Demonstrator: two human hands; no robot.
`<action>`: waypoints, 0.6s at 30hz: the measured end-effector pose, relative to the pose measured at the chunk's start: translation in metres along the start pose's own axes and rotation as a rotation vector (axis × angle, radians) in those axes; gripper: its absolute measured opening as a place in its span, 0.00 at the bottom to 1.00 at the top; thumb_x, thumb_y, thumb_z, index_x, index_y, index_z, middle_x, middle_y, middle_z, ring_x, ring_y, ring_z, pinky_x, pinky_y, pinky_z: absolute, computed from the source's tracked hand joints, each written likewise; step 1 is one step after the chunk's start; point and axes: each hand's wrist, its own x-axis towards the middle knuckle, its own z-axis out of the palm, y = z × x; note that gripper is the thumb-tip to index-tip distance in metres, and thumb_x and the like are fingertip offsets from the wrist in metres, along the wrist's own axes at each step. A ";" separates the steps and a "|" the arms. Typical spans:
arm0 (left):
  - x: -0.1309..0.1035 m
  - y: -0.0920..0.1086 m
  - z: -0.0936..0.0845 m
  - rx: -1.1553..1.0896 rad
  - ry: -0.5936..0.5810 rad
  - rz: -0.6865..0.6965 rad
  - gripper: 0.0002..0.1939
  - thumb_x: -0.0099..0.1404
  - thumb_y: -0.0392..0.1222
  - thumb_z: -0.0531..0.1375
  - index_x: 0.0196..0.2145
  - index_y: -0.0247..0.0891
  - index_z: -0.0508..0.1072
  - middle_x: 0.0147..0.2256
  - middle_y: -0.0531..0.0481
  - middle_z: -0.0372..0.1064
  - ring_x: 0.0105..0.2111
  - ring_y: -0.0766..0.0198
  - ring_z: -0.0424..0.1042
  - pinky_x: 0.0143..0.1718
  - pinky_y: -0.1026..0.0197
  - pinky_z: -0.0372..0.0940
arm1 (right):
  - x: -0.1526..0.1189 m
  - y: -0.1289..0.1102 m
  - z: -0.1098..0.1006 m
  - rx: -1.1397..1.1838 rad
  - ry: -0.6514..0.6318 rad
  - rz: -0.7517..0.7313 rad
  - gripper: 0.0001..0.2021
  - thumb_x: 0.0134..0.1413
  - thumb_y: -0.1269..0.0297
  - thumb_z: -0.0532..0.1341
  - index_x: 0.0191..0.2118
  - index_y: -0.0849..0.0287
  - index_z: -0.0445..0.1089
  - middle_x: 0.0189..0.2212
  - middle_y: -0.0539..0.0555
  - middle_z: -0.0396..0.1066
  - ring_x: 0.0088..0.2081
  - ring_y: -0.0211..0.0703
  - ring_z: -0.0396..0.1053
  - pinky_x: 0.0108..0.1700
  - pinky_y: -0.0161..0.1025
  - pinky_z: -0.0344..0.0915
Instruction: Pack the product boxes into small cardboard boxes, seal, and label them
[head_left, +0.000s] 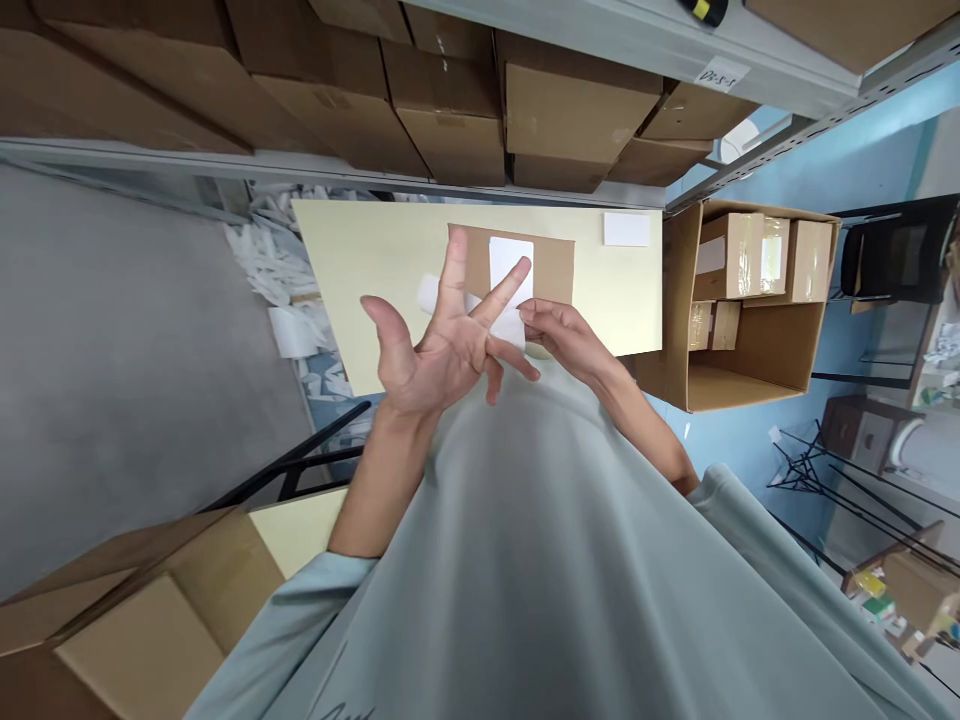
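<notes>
My left hand is raised with the palm turned up and its fingers spread; nothing lies in it. Beside it my right hand pinches the edge of a strip of white paper between thumb and fingertips. A flat brown cardboard piece lies on the cream tabletop just past both hands. On the cardboard is a white label, partly covered by a left fingertip. Another bit of white paper shows behind the left hand, and I cannot tell whether it joins the strip.
A blank white slip lies at the table's far right. An open carton with several taped boxes stands to the right. Cardboard boxes fill the shelf ahead. Crumpled white paper is heaped at left, and another open box is at lower left.
</notes>
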 end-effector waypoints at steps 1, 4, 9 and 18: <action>0.001 -0.001 0.000 0.001 -0.007 0.010 0.57 0.66 0.95 0.47 0.83 0.68 0.55 0.75 0.42 0.71 0.43 0.48 0.87 0.23 0.62 0.67 | 0.001 0.001 -0.003 0.003 0.003 -0.001 0.22 0.62 0.41 0.77 0.35 0.54 0.76 0.32 0.49 0.74 0.40 0.43 0.73 0.52 0.42 0.75; 0.002 -0.007 -0.002 0.026 -0.041 0.032 0.57 0.66 0.95 0.47 0.84 0.69 0.52 0.76 0.41 0.69 0.42 0.48 0.87 0.24 0.60 0.68 | 0.005 0.009 -0.014 0.007 0.000 -0.011 0.21 0.62 0.42 0.77 0.34 0.54 0.75 0.33 0.49 0.75 0.40 0.43 0.75 0.54 0.42 0.75; -0.004 -0.016 -0.023 0.109 0.004 0.110 0.52 0.69 0.91 0.49 0.79 0.64 0.64 0.69 0.41 0.78 0.36 0.49 0.86 0.25 0.55 0.71 | 0.013 0.025 -0.042 -0.061 0.170 -0.069 0.22 0.63 0.40 0.75 0.37 0.54 0.73 0.33 0.49 0.75 0.41 0.44 0.76 0.55 0.43 0.77; 0.020 -0.039 -0.014 0.280 0.440 0.221 0.28 0.64 0.69 0.77 0.40 0.40 0.81 0.45 0.42 0.85 0.41 0.55 0.87 0.34 0.61 0.78 | -0.010 0.026 -0.031 -0.891 0.362 -0.457 0.13 0.75 0.46 0.67 0.43 0.49 0.78 0.44 0.60 0.77 0.59 0.61 0.75 0.63 0.60 0.71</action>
